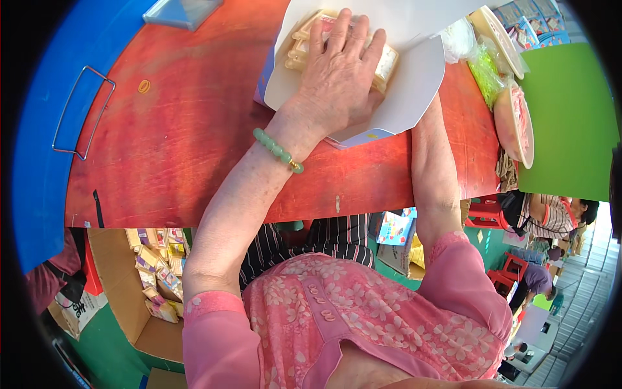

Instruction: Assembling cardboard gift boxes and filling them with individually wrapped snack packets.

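Observation:
My left hand (338, 76) lies with fingers spread on top of small cream-coloured packs (387, 66) with clear fronts, inside an open white cardboard box (414, 87). The box has a printed outer side and its flaps stand up. A green bead bracelet (275, 149) circles my left wrist. My right forearm (433, 152) runs up along the right side of the box. Its hand is hidden behind the box's flap, so its fingers cannot be seen.
The red table (181, 162) carries a yellow rubber band (144, 86) and a clear plastic lid or tray (183, 10). At right are bowls (528, 133) and a bag of green pieces (484, 74). Below left, a carton (113, 279) holds many packs. People sit at far right.

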`<state>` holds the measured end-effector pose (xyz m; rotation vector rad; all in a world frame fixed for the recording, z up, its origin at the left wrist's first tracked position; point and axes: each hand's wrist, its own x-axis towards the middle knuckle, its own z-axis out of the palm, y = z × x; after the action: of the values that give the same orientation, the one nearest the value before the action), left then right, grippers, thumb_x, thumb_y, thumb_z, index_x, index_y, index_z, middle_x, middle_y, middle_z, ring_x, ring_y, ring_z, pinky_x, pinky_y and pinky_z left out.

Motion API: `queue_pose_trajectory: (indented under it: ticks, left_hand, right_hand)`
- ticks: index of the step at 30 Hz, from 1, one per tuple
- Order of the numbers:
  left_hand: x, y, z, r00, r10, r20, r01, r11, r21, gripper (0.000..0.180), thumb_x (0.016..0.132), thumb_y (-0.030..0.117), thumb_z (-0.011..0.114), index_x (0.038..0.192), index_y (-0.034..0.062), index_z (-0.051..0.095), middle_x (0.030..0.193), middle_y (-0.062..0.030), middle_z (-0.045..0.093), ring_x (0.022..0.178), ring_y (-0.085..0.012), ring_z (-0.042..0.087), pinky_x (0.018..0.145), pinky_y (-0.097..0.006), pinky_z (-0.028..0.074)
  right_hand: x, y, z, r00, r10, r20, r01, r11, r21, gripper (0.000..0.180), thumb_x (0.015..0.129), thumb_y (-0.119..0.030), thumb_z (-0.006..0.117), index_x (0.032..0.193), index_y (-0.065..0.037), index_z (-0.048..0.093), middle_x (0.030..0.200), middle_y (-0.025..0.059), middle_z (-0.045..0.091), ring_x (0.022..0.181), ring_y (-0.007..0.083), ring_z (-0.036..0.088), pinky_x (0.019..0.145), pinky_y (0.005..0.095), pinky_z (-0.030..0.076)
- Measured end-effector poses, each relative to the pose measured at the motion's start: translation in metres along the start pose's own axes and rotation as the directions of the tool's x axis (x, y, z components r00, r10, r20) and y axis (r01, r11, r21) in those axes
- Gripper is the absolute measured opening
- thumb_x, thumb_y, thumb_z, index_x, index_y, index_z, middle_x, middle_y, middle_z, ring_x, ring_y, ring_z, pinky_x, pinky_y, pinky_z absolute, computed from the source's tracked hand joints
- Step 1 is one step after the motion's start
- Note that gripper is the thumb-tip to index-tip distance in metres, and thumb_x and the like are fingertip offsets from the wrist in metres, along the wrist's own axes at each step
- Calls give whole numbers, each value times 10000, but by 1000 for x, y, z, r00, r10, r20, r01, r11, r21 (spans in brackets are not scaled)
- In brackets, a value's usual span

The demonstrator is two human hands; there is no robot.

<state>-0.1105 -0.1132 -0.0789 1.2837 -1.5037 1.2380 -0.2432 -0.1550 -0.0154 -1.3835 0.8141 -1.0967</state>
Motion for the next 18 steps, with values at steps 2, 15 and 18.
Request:
queue_pose_trajectory:
  ticks: [2,15,18]
  left_hand:
    - [9,4,-24,962,-121,244,187,943,-273,785,819,472,639,1384,-13,387,1368,-263,429,1303,-405,374,1065,-556,284]
    - [10,0,-60,740,-287,609,597,698,-397,910,758,264,767,1349,-207,260,1427,-403,207,1358,-524,234,1115,-514,260]
    - [6,-6,-90,748,-243,617,544,757,-361,806,792,185,728,1331,-216,282,1416,-392,238,1348,-502,265,1114,-486,282]
  right_hand:
    - [-2,-2,-7,1000,-9,-25,8,1000,-23,408,969,-260,532,1312,-48,473,1226,74,573,1102,189,573,898,346,517]
    - [31,30,-50,968,20,251,-118,917,381,444,914,-286,614,1250,-1,557,1207,134,620,1042,231,635,864,391,561]
    - [29,28,-42,996,54,74,-70,971,229,437,922,-293,606,1240,4,562,1192,135,625,1028,222,640,849,377,567]
